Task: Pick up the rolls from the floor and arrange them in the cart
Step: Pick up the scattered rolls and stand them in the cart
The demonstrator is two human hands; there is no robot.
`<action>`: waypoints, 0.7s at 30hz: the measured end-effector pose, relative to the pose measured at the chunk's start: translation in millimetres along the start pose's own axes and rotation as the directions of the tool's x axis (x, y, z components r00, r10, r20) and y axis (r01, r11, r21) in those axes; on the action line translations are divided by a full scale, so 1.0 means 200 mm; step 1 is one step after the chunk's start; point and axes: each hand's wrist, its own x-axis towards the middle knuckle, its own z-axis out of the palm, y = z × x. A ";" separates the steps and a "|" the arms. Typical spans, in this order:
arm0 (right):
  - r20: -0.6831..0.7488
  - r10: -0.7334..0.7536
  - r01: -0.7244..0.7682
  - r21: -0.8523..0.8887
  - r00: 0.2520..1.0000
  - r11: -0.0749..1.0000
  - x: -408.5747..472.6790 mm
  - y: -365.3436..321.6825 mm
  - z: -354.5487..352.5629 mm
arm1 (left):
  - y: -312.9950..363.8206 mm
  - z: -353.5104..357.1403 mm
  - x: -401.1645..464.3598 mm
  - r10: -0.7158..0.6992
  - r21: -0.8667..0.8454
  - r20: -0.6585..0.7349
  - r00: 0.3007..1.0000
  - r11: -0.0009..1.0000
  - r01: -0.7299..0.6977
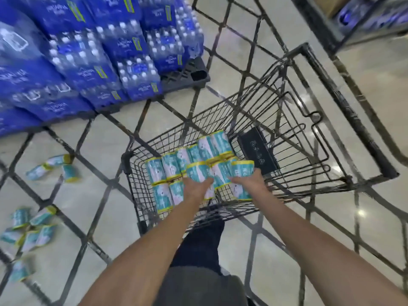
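Observation:
A black wire cart (344, 120) stands ahead of me with several teal-and-white rolls (170, 168) packed in rows at its near left end. My left hand (196, 187) grips one roll (198, 172) above the stack. My right hand (251, 184) holds another roll (241, 171) beside it, over the cart's near edge. More rolls lie on the floor at the left: a few loose rolls (55, 167) further out and a cluster of rolls (31, 228) near the left edge.
Blue shrink-wrapped water-bottle packs (88, 51) are stacked on a dark pallet (187, 76) at upper left. A black plate (258, 151) lies in the cart. Dark shelving (331, 25) stands at upper right. The floor is pale tile with dark diagonal lines.

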 end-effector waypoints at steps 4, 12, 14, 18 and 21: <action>0.050 0.053 -0.042 -0.215 0.997 0.976 0.29 0.01 0.00 | 0.00 0.22 0.18 -0.121 0.049 -0.039 0.992 0.991 0.123; 0.079 0.016 0.016 -0.390 0.997 0.920 0.88 0.05 0.08 | 0.00 0.59 0.61 -0.236 0.124 -0.116 0.965 0.960 0.250; 0.083 0.010 0.024 -0.399 0.996 0.917 1.02 0.08 0.15 | -0.02 0.66 0.72 -0.271 0.142 -0.138 0.952 0.946 0.290; 0.106 -0.018 0.064 -0.449 0.994 0.891 1.21 0.12 0.26 | -0.07 0.77 0.89 -0.277 0.212 -0.256 0.926 0.919 0.333; 0.141 -0.046 0.106 -0.459 0.989 0.882 1.29 0.17 0.30 | -0.12 0.82 0.98 -0.248 0.263 -0.313 0.917 0.905 0.334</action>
